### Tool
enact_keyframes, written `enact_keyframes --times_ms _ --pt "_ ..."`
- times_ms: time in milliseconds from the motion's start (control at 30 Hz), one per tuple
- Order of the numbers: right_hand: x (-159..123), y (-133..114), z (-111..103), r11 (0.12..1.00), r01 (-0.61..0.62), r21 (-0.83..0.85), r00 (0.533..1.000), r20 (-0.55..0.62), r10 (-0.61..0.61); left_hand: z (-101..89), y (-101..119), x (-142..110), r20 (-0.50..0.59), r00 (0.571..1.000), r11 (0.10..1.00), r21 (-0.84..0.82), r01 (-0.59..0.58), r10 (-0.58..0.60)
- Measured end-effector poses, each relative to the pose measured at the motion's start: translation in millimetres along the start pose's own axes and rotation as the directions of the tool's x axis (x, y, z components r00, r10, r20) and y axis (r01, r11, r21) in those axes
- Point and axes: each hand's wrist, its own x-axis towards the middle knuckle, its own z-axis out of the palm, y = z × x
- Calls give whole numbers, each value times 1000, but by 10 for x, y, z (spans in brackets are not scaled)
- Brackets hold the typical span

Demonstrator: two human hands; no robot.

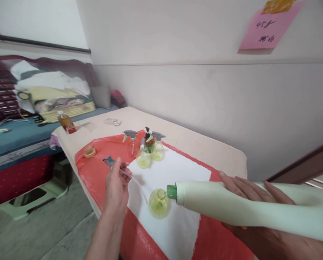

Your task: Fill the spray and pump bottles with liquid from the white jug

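My left hand (pixel 116 184) grips a grey spray trigger head (pixel 109 161), its long clear dip tube (pixel 137 185) hanging down toward the white cloth. A large pale green detergent bottle (pixel 207 193) lies almost level in my right hand (pixel 252 191), which is wrapped around its handle. Its green spout (pixel 172 191) points left, right beside the mouth of a round yellowish clear bottle (pixel 159 205). That bottle stands upright without a top, and a little liquid shows inside it. Whether liquid is flowing, I cannot tell.
Behind the cloth (pixel 175 164) stand several spray bottles (pixel 143 160) and a dark pump bottle (pixel 147 135). A roll of tape (pixel 89 151) rests on the red sheet (pixel 96 169). An amber drink bottle (pixel 66 122) is at the table's left edge; a wall borders the right.
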Motion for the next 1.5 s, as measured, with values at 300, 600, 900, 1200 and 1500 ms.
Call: enact_keyframes --times_ms 300,600,900,1200,1500 --pt "13 -6 -16 1000 -6 4 1000 29 6 -12 -10 15 6 1000 1000 3 4 -4" --pt "32 4 -25 1000 -13 -9 1000 -22 13 -23 -25 34 11 1000 1000 16 -11 11" --pt "87 2 -62 999 -36 31 996 -81 38 -25 -22 27 5 1000 1000 5 -3 3" --pt "51 -2 -46 1000 -26 0 998 -50 26 -17 -16 25 13 1000 1000 24 -5 5" --pt "54 6 -21 1000 -2 1 999 -39 2 -9 -5 6 12 1000 1000 28 1 -2"
